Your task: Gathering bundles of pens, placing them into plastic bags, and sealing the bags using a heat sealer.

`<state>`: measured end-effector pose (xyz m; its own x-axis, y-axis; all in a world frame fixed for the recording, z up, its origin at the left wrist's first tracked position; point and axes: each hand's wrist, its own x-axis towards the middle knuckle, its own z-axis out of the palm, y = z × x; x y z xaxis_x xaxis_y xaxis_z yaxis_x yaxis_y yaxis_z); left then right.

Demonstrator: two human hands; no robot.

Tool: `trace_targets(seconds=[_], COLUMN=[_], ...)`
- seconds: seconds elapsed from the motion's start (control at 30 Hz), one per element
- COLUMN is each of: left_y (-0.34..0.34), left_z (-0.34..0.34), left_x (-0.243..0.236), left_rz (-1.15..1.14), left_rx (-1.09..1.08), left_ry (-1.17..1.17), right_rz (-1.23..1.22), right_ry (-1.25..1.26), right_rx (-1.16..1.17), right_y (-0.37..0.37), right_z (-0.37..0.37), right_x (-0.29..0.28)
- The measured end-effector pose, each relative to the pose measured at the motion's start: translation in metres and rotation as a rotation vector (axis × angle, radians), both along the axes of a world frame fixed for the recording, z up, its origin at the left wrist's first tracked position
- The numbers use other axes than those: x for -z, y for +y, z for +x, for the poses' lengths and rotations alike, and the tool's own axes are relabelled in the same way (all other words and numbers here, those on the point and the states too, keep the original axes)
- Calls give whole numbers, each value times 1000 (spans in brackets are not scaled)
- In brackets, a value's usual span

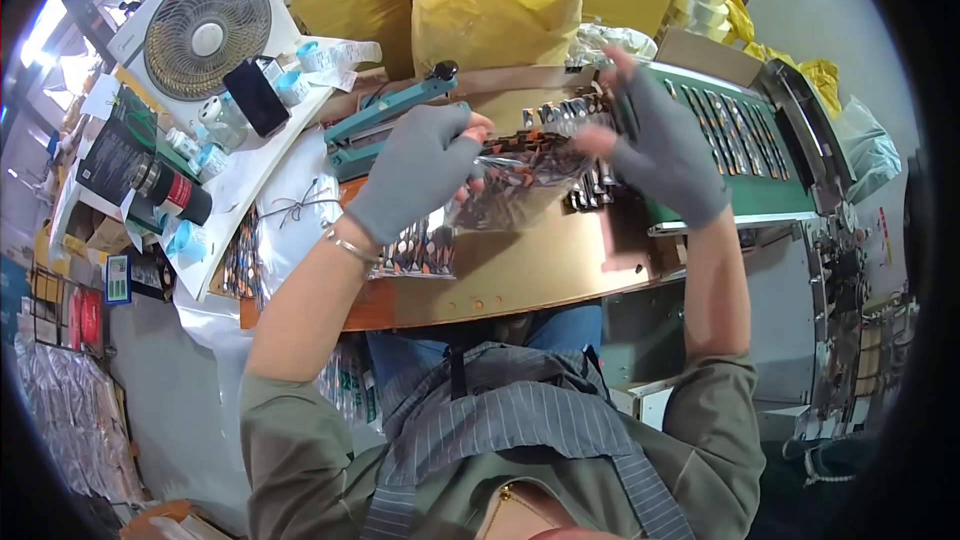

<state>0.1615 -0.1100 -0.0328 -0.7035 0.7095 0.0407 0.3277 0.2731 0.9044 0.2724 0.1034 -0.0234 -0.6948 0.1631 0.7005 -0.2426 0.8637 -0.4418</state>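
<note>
My left hand [418,170], in a grey fingerless glove, has its fingers curled on a clear plastic bag [510,190] of small dark-and-orange pieces at the middle of the bench. My right hand [665,150], gloved the same way, is at the bag's right, fingers apart and slightly blurred, its thumb near the bag's top; whether it touches cannot be told. Small silver-and-dark strips [590,195] lie behind and under the bag. More packed strips [415,252] lie below my left hand. A teal bag sealer [375,115] stands behind it.
A fan [205,35], phone [255,97] and flask [170,190] crowd the left side table. Yellow sacks [490,20] stand behind the bench [540,270]. At the right, a green conveyor belt [795,195] carries rows of strips.
</note>
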Motion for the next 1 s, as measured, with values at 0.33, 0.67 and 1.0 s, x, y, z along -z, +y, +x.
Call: trace_targets(seconds=[0.33, 0.67, 1.0], left_y=[-35, -40, -48], left_z=[-23, -114, -151], left_x=[27, 226, 230], left_rz=[196, 382, 378], left_rx=[-110, -377, -560], left_ry=[234, -698, -669], right_rz=[-169, -43, 88], right_ry=[-338, -227, -452], right_rx=[-392, 69, 214], right_y=[-45, -49, -32], right_z=[-69, -273, -300], right_x=[30, 127, 195])
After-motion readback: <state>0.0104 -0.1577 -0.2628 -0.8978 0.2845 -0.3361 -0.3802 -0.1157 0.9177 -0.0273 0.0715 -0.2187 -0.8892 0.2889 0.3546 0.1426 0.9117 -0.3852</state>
